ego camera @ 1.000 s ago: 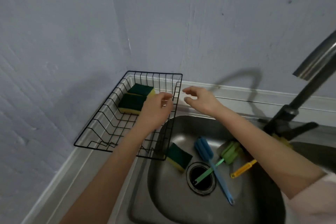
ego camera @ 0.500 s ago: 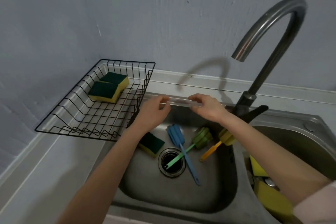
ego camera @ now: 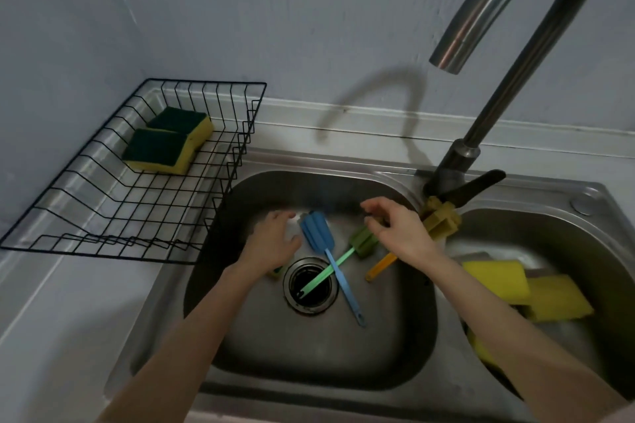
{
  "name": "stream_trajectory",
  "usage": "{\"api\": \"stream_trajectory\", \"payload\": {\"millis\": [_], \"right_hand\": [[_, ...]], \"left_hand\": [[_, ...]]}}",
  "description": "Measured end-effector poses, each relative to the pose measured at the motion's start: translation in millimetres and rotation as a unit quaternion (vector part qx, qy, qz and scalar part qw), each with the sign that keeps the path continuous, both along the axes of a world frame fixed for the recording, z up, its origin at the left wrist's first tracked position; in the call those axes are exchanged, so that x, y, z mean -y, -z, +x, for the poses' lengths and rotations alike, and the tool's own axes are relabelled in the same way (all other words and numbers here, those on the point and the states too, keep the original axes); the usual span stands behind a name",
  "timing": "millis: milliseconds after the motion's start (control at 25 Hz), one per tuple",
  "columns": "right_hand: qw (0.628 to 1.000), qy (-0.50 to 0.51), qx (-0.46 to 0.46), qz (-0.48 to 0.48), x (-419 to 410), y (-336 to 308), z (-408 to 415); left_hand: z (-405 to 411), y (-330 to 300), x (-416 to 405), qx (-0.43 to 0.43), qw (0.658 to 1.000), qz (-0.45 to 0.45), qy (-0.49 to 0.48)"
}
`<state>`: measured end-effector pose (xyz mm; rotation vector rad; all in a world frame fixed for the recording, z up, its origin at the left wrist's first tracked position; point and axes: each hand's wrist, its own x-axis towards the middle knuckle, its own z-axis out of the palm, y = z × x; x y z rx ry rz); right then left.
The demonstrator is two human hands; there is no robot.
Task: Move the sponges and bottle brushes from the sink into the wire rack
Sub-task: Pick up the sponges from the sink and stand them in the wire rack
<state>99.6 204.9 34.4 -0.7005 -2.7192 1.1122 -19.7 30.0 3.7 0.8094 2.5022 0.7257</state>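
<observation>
Two bare hands reach into the left basin of a steel double sink. The left hand, fingers spread, covers a green-and-yellow sponge beside the drain. The right hand, loosely open and empty, hovers over the green bottle brush, beside the blue bottle brush. Two green-and-yellow sponges lie in the far corner of the black wire rack on the surface left of the sink.

I see two green-topped yellow sponges lying flat in the far end of the black wire rack, touching each other. In the sink basin: blue bottle brush and green bottle brush crossed over the drain, yellow bottle brush leaning at the basin's right edge — one more sponge mostly hidden, left of the drain.
</observation>
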Motion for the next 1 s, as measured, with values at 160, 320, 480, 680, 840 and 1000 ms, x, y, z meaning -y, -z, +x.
{"api": "stream_trajectory", "payload": {"millis": [160,320,480,680,840,1000], "right_hand": [[0.998,0.036,-0.041,-0.040,-3,9,33],[0.993,0.075,-0.069,-0.051,-7,12,65],[0.994,0.089,-0.051,-0.040,-13,14,87],[0.993,0.103,-0.045,-0.042,-11,19,95],[0.992,0.113,-0.039,-0.037,-16,21,94],[0.990,0.129,-0.032,-0.039,-21,25,91]], "left_hand": [[0,44,2,-0.013,0.987,-0.159,0.036],[0,73,1,-0.007,0.969,-0.238,0.070],[4,88,2,0.005,0.957,-0.278,0.083],[0,91,7,-0.107,0.937,-0.310,0.117],[-4,91,5,-0.114,0.935,-0.309,0.128],[-6,90,7,-0.127,0.939,-0.296,0.122]]}}
